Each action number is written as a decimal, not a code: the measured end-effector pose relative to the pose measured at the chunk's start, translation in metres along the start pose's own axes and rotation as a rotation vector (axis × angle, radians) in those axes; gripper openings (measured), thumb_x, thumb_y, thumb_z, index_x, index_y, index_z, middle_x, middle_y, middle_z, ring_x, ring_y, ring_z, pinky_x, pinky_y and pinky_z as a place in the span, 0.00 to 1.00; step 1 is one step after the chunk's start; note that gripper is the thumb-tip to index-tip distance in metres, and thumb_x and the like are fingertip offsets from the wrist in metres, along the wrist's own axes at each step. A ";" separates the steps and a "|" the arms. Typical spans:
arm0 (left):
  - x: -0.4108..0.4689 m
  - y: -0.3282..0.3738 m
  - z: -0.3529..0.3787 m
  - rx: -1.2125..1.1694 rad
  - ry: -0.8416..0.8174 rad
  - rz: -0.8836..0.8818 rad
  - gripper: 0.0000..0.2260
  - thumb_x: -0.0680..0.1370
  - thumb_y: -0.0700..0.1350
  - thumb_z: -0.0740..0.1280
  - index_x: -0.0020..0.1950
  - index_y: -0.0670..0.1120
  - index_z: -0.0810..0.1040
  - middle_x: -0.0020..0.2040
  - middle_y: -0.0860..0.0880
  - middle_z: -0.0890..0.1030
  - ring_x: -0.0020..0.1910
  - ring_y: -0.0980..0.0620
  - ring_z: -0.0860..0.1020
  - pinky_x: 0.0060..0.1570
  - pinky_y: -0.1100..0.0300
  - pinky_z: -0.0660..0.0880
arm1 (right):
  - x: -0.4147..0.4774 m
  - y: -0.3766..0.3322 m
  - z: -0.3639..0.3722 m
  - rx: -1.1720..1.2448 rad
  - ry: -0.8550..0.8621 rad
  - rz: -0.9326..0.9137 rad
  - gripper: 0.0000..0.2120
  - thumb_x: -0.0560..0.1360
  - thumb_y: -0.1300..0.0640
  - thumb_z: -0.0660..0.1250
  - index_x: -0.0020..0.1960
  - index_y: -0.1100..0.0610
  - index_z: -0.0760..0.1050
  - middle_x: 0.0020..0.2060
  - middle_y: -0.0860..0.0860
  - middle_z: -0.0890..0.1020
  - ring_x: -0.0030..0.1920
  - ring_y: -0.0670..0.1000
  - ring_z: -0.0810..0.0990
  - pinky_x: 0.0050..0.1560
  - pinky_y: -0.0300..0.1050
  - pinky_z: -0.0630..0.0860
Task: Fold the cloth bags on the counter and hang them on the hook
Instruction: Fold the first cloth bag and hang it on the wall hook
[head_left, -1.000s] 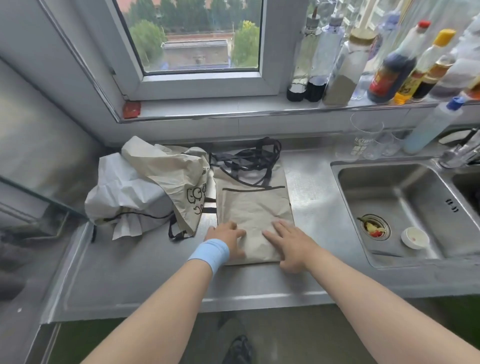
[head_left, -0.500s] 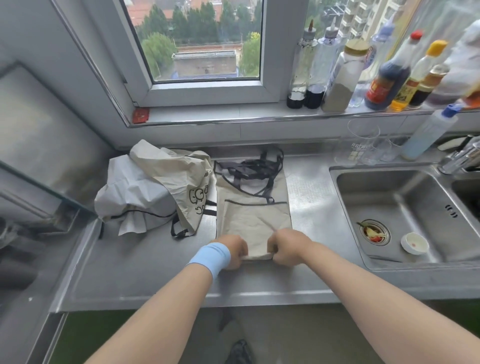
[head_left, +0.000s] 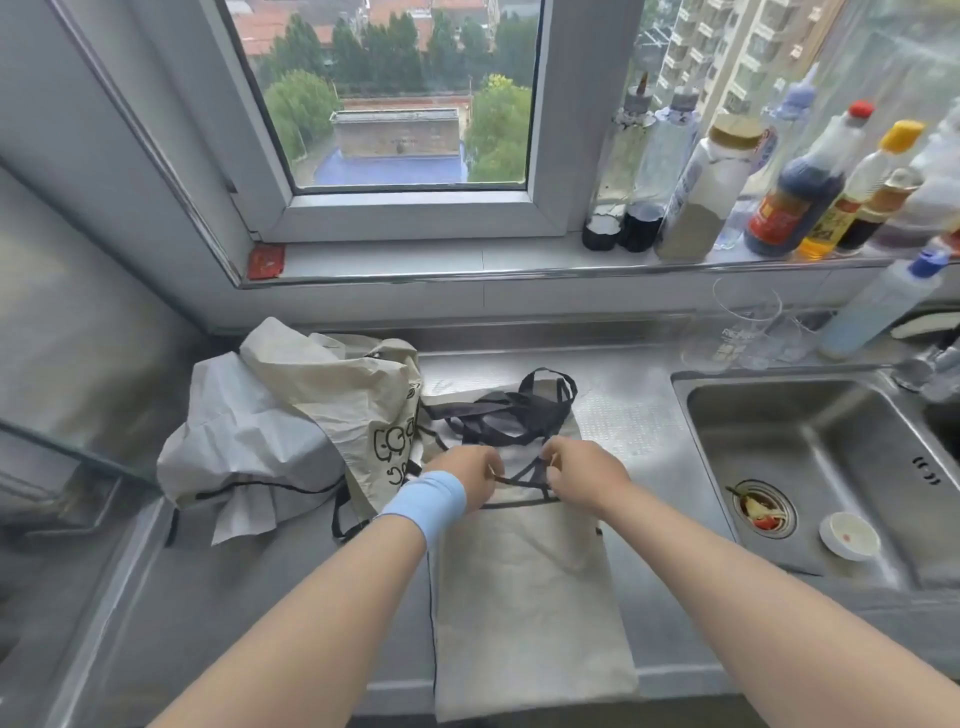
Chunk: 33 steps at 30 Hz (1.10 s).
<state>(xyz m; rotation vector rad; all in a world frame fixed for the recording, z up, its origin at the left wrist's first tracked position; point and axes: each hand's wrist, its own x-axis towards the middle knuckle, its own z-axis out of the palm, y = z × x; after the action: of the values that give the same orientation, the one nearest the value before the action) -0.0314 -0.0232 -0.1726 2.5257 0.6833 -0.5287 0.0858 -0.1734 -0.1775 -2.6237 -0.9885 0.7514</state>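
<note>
Now left hand (head_left: 467, 475) and right hand (head_left: 584, 475) pinch thin black straps (head_left: 511, 415) of flat beige cloth bag (head_left: 519, 597) lying on steel bench (head_left: 260, 623), near end overhanging edge. Gathering straps, I judge, to tuck inside fold. Beside it, crumpled pale cloth bags (head_left: 291, 415) wait.

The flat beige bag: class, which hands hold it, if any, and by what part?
Both. The left hand and right hand pinch the flat beige bag at its black-trimmed mouth, by the thin black straps; strap or cloth cannot be told.
</note>
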 end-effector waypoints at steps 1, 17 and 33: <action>0.013 -0.003 -0.009 0.005 0.075 0.010 0.16 0.77 0.42 0.59 0.61 0.56 0.75 0.61 0.53 0.76 0.56 0.48 0.78 0.55 0.54 0.75 | 0.013 -0.002 -0.004 -0.002 0.046 0.003 0.17 0.76 0.56 0.60 0.64 0.47 0.73 0.58 0.48 0.79 0.56 0.54 0.78 0.52 0.46 0.75; 0.133 -0.042 -0.073 0.081 -0.051 -0.026 0.07 0.76 0.46 0.62 0.49 0.50 0.79 0.48 0.48 0.81 0.48 0.44 0.78 0.43 0.58 0.71 | 0.150 -0.030 -0.021 -0.578 0.022 -0.108 0.14 0.73 0.58 0.63 0.57 0.51 0.75 0.52 0.53 0.79 0.56 0.57 0.76 0.49 0.48 0.70; 0.157 -0.052 -0.134 -0.569 0.672 -0.240 0.15 0.74 0.34 0.60 0.58 0.45 0.77 0.57 0.45 0.77 0.55 0.45 0.76 0.55 0.64 0.68 | 0.210 -0.061 -0.107 0.995 0.243 0.277 0.20 0.72 0.69 0.67 0.63 0.56 0.75 0.50 0.49 0.81 0.49 0.51 0.81 0.47 0.42 0.81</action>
<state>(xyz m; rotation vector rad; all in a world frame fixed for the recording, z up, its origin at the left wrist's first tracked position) 0.0983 0.1444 -0.1548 2.0500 1.1829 0.4303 0.2448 0.0085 -0.1439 -1.8879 -0.0892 0.7005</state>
